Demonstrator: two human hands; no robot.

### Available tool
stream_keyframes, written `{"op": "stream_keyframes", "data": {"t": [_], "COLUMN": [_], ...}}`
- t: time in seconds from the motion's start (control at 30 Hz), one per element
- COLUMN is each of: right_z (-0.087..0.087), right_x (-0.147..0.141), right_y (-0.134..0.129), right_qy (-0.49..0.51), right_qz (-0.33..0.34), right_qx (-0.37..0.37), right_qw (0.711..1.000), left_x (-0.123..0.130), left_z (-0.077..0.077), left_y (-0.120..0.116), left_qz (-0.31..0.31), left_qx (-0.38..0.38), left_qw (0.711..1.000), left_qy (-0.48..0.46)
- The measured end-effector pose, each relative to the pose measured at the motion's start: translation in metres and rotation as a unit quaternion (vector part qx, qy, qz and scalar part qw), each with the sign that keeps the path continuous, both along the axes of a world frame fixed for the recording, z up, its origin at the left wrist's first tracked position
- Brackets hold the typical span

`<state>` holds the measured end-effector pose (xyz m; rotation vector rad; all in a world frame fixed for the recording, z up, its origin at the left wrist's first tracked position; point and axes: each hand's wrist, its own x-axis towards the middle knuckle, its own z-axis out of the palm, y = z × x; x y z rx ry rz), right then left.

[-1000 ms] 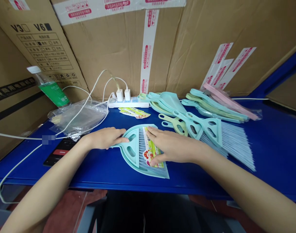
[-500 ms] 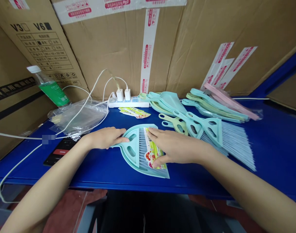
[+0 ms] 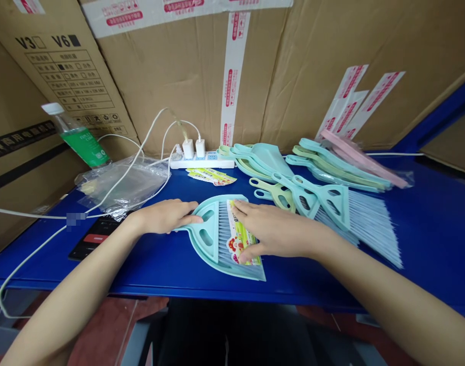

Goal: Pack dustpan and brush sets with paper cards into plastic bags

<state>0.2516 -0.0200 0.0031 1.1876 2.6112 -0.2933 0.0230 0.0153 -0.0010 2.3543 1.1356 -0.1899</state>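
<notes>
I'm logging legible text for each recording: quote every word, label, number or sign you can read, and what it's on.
"V3", beside an unfilled box: left carton face.
"V6", beside a filled box: same face.
"商用电", apparently, rest unclear: black band at far left.
Too small or blurred: table and symbols below V3/V6, red tape print, bottle label, phone screen, rear packets.
Partly covered, unreadable: packet under right hand.

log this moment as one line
left hand: holding brush on dustpan | right hand: resting on label over bristles | more labels: in front of power strip
</notes>
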Motion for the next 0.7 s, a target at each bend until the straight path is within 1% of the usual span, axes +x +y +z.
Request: {"op": "stream_keyframes", "data": {"t": [0.1, 0.23, 0.3, 0.43, 0.7], "right_z": [-0.0016, -0.0047, -0.0046, -0.0023, -0.0007], "right_x": [0.0032, 0.0071, 0.0076, 0.0061, 0.0051], "right_y": [-0.0009, 0.0000, 0.0009, 0.0016, -0.0023], "right_qy": [-0.006, 0.014, 0.019, 0.019, 0.009], "right_qz": [0.020, 0.047, 0.051, 0.037, 0.009], "right_qx": [0.004, 0.029, 0.019, -0.015, -0.022], "right_qw": [1.000, 0.998, 0.998, 0.999, 1.000], "left_x": [0.0010, 0.0012, 0.0008, 0.0002, -0.0014], "left_z": [0.0008, 0.0002, -0.0005, -0.0010, -0.0024], "left_y": [-0.0003, -0.0001, 0.0004, 0.0006, 0.0009], "left_qz": [0.005, 0.000, 0.000, -0.001, -0.011], "left_qx": [-0.002, 0.000, 0.003, 0.004, 0.018], "left_qw": [1.000, 1.000, 1.000, 1.000, 1.000], "left_qy": [0.007, 0.005, 0.004, 0.009, 0.011]}}
